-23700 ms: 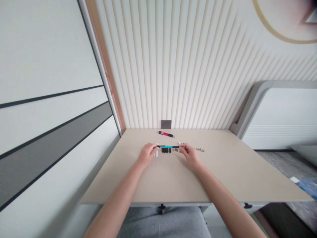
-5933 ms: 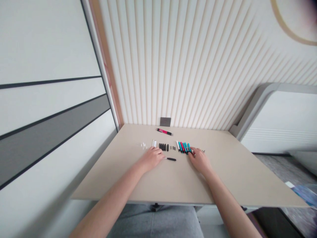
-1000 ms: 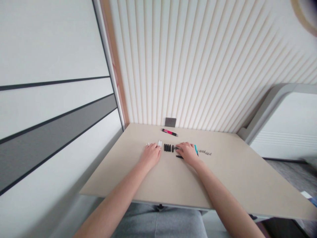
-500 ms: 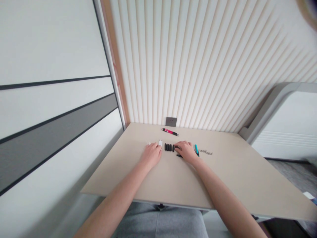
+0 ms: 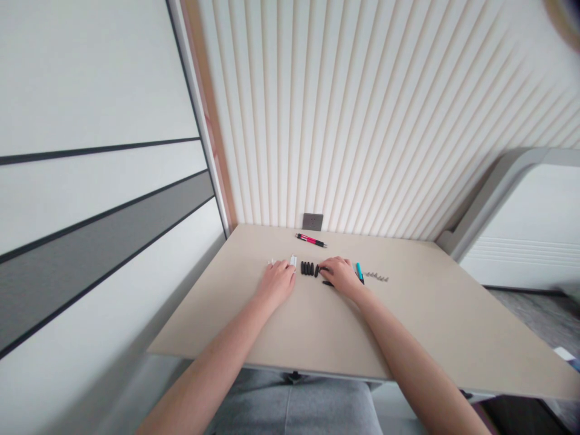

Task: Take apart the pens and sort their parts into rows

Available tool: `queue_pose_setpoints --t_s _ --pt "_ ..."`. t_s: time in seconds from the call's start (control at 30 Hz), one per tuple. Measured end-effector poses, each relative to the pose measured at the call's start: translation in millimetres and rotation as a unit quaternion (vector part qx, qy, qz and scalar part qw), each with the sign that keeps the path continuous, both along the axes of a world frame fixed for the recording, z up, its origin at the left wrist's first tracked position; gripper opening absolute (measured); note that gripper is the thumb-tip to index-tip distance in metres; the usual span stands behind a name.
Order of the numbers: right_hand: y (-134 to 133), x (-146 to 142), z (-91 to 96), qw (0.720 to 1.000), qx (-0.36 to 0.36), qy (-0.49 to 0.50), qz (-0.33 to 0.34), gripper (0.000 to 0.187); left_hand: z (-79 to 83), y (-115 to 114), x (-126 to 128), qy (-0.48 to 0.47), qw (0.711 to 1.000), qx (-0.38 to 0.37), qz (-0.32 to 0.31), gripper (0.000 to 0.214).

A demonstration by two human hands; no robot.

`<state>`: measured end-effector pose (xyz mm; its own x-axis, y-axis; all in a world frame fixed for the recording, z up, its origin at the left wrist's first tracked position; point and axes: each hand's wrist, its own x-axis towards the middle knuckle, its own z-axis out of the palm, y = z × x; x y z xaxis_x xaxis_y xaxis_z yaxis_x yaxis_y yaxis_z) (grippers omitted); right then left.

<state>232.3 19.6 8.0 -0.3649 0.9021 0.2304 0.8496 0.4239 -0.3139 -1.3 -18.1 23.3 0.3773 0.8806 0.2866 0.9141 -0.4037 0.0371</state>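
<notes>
Your left hand (image 5: 277, 281) rests low by the white strips (image 5: 293, 260), and your right (image 5: 343, 278) has its fingertips at the end of the row of black grips (image 5: 307, 268); I can't tell whether either grasps anything. The teal barrel (image 5: 359, 270) lies just right of your right hand.

Right hand (image 5: 338, 275) hides part of a black piece (image 5: 327, 283); grip unreadable. Left hand (image 5: 277, 282) covers near end of white strips (image 5: 293, 261). Metal bits (image 5: 377, 277) too small to identify. Headboard (image 5: 530, 223) cropped right.
</notes>
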Motion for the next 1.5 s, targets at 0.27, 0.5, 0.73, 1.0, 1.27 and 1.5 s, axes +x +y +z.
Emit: queue_pose_setpoints --t_s 0.27,0.5,0.73,1.0,1.27,1.5 --pt "-0.6 -4.6 1.8 1.0 0.003 0.004 0.0 0.022 -1.6 0.9 0.2 -0.002 1.0 -0.001 -0.001 0.023" --pt "0.2 -3.7 2.0 1.0 -0.005 0.014 0.004 0.022 -3.2 0.8 0.0 -0.005 1.0 0.007 -0.003 0.025" --pt "2.3 7.7 -2.0 0.999 -0.023 0.039 0.018 0.025 -2.3 0.6 0.6 0.0 1.0 0.005 0.002 0.026" --pt "1.0 16.1 -1.6 0.998 -0.026 0.045 0.028 0.022 -2.2 0.9 1.3 0.004 1.0 -0.002 0.005 0.026" --pt "-2.6 17.4 1.3 0.999 -0.01 0.044 0.027 0.026 0.4 -0.6 1.8 -0.003 1.0 -0.01 0.007 0.026" --pt "-6.8 23.8 5.0 0.999 -0.025 0.041 -0.008 0.031 1.0 -0.3 1.2 -0.004 1.0 -0.018 0.004 0.026"
